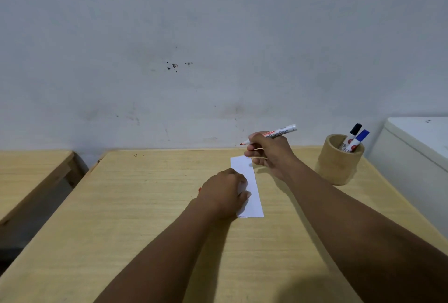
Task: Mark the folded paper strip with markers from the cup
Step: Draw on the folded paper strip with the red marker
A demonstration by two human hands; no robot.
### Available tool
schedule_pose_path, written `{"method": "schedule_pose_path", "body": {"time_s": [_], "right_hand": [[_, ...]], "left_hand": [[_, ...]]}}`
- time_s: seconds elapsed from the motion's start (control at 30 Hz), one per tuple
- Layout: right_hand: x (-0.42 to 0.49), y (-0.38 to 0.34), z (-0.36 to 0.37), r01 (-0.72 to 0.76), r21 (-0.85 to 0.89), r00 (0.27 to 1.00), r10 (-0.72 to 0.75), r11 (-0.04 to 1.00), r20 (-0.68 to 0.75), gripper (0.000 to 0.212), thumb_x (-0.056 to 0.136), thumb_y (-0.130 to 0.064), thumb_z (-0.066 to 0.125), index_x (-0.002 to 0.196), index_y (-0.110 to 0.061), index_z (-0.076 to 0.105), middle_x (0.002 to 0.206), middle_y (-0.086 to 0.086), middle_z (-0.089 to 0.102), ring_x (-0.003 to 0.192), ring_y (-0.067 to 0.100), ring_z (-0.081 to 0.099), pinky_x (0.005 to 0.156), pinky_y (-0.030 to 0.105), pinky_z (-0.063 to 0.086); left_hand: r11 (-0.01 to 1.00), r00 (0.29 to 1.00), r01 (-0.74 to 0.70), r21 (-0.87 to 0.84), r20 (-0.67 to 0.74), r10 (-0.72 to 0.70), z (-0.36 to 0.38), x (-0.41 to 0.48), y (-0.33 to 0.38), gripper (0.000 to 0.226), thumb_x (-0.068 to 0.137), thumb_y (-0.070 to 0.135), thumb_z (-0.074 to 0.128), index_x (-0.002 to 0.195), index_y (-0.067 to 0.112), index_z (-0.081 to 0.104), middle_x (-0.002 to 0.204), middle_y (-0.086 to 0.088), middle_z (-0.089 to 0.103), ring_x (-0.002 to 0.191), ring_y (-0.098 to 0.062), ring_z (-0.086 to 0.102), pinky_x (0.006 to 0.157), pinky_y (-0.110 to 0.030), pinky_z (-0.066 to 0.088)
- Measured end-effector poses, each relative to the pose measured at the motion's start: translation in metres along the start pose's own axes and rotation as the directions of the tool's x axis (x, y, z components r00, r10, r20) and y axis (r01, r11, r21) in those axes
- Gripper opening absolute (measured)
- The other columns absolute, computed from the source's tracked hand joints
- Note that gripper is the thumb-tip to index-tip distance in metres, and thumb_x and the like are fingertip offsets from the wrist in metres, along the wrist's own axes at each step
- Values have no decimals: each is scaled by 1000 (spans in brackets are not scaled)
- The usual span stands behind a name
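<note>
A white folded paper strip (252, 191) lies lengthwise on the wooden table (145, 205). My left hand (224, 191) rests curled on the strip's left edge and presses it down; a bit of red shows at the hand's left side. My right hand (271, 152) hovers above the strip's far end, gripping an uncapped red marker (274, 134) with its tip pointing left, off the paper. A round wooden cup (338, 164) stands to the right with a black-capped marker (352, 134) and a blue-capped marker (358, 140) upright in it.
A grey wall rises right behind the table. A white box or cabinet (412, 155) stands against the table's right side, close to the cup. A second wooden table (29, 172) sits at the left across a narrow gap.
</note>
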State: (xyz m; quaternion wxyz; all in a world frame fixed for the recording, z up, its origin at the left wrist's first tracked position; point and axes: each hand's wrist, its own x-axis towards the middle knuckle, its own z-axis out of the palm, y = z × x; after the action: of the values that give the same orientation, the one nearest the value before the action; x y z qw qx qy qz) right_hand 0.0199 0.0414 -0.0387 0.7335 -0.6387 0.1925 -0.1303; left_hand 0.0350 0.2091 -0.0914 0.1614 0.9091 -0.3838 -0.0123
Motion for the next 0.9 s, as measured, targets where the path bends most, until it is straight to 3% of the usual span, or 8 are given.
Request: {"method": "schedule_pose_path", "body": {"time_s": [0.3,0.47,0.7,0.9], "right_hand": [[34,42,19,13,-136,999,-18,991,-36,11,85,-12,67,89,-2,71,76,13,74,65,25,73,52,30,50],[40,53,17,74,-199,994,-88,977,-62,10,84,-8,68,85,1,71,78,20,77,63,25,73,56,33,55],[41,57,15,108,-247,990,-128,963,-64,11,85,-9,73,90,1,73,78,15,79,66,21,76,60,32,61],[42,58,16,107,-267,990,-128,958,-64,11,85,-9,73,90,0,73,78,17,78,66,20,76,60,32,60]], "left_hand": [[999,999,-29,-33,-42,27,4,-2,-5,41,92,49,55,126,27,64,122,4,64,107,-21,61,82,-36,53],[999,998,-33,-7,-45,33,2,-1,-4,35,91,47,56,107,19,70,106,-1,67,96,-24,61,79,-39,54],[999,998,-26,-36,-59,23,4,-1,-4,36,93,47,56,116,22,70,112,0,68,101,-24,62,81,-37,53],[1000,999,-20,-24,-51,19,3,1,-4,36,92,46,57,112,20,71,109,-1,69,100,-24,62,82,-40,54]]}}
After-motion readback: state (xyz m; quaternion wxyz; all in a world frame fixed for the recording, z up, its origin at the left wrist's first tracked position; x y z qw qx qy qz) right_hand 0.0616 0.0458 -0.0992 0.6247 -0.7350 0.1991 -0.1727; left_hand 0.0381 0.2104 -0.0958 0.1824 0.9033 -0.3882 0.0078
